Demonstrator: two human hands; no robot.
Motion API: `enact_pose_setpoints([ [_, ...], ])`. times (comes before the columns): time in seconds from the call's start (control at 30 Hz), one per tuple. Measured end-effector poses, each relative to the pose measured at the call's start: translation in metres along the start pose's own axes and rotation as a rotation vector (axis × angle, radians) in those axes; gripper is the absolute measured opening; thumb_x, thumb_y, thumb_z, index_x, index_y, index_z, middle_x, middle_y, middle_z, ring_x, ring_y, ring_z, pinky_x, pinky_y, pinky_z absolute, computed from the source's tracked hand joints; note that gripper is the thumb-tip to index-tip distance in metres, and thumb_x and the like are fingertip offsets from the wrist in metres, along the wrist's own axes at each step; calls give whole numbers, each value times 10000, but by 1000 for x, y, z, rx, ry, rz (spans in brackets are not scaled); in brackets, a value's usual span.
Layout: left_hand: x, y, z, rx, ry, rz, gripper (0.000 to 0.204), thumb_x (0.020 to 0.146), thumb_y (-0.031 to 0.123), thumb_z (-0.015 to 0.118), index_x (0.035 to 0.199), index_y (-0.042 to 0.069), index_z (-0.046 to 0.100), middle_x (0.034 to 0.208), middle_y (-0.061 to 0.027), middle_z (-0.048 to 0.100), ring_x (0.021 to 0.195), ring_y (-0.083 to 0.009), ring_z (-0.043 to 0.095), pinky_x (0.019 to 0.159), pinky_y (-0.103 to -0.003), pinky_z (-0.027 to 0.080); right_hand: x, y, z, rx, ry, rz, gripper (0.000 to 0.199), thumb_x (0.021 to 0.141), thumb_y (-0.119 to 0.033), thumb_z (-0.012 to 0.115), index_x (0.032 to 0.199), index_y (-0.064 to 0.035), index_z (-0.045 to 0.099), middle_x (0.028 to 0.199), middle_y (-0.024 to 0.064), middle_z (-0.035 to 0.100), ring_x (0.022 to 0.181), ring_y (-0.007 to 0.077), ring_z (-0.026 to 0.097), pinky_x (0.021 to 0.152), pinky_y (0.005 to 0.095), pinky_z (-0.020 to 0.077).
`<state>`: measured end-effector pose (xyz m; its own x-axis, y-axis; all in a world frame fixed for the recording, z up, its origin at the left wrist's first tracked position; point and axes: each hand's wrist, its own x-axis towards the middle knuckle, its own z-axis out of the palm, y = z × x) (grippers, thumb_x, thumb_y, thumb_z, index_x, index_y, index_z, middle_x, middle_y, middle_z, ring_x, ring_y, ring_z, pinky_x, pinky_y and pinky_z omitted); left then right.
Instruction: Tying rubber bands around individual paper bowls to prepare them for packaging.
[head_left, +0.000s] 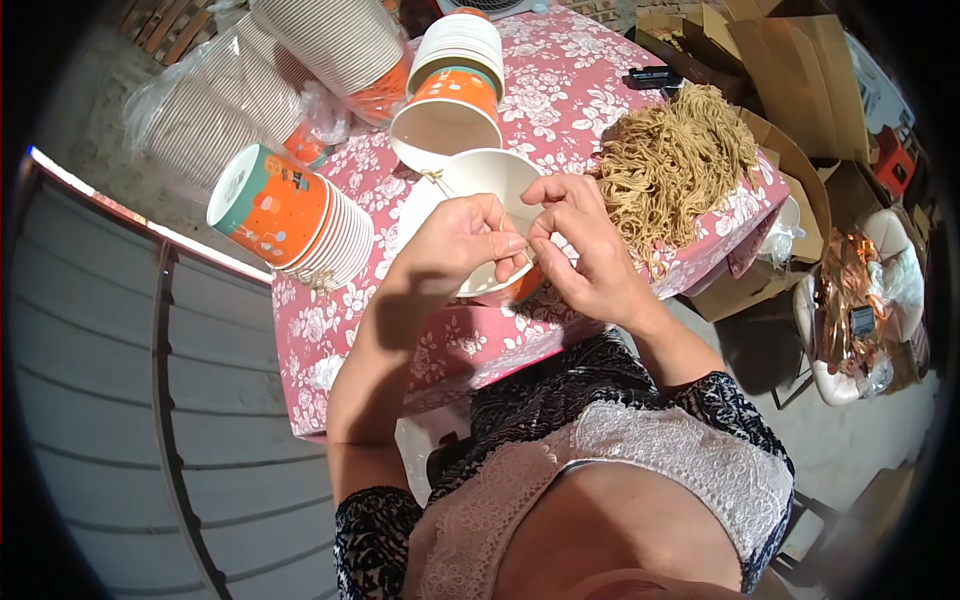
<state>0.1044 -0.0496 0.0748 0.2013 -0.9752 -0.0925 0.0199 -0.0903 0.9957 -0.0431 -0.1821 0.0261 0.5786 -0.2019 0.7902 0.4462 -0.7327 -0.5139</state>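
Both hands meet over a wide white paper cup [490,170] with an orange printed outside, which stands near the table's front edge. My left hand [455,245] is closed in a pinch, and a thin tan cord [436,178] shows beyond its knuckles. Close beside it, my right hand [590,245] has its fingers curled and thumb drawn in, pinching at the same cord between the hands. The exact fingertip contact is partly hidden. To the right lies a big tangled heap of tan cords [680,165].
Nested orange and green paper cups [270,215] lie on their side at left. More stacked cups [455,100] lie behind, with plastic-wrapped cup stacks [230,95] at far left. A flowered pink tablecloth [555,65] covers the table. Cardboard boxes [800,85] stand at right.
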Motion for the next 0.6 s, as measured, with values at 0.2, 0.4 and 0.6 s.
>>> enact_pose_setpoints([
  [0.2,1,-1,-4,-4,-41,-29,98,942,51,598,917,-11,527,810,-100,629,724,-131,608,663,-240,498,-3,-9,4,-127,118,-146,141,749,29,662,828,-15,554,1025,148,587,935,322,542,808,415,441],
  [0.4,2,0,-3,-35,-44,-31,83,889,30,640,904,-10,569,780,-77,655,692,-110,613,602,-216,478,-6,-9,6,-197,115,-233,165,730,23,694,834,-26,576,1018,111,599,932,302,551,798,414,441],
  [0.6,1,1,-3,-6,-51,-31,103,864,10,661,903,-6,566,787,-65,641,671,-98,605,573,-217,483,-8,-4,-3,-141,36,-221,134,765,-25,692,860,-48,600,1021,98,605,941,288,555,831,407,418],
])
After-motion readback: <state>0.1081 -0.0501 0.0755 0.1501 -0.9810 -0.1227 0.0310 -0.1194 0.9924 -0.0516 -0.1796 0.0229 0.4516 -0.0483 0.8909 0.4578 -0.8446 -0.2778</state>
